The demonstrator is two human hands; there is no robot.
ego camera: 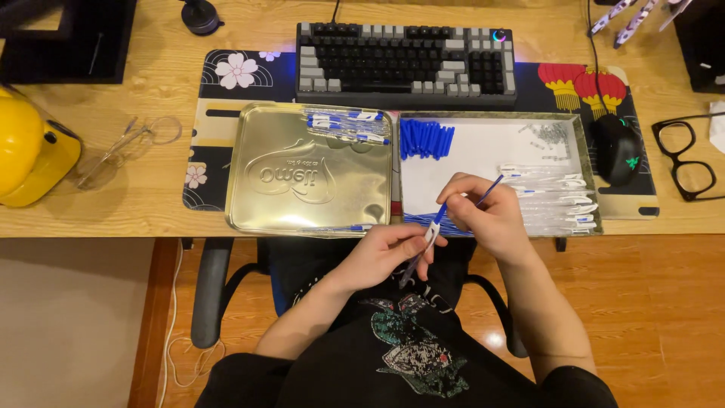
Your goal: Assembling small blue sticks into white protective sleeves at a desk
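My left hand (381,255) grips a clear pen barrel (424,249) with a white clip, held just off the desk's front edge. Fingers of my right hand (483,215) pinch a thin blue refill (491,189) that slants toward the barrel's top end. Both hands meet in front of a tin tray (578,143) lined with white paper. The tray holds a row of blue pen caps (425,140), a pile of clear barrels (555,193) and small springs (550,136). Left of it lies a gold tin lid (310,177) with several finished pens (347,125) at its far edge.
A keyboard (404,64) sits behind the tins on a patterned desk mat. A black mouse (619,147) and black glasses (687,159) lie to the right. Clear safety glasses (124,147) and a yellow object (30,147) are on the left. Chair armrests flank my lap.
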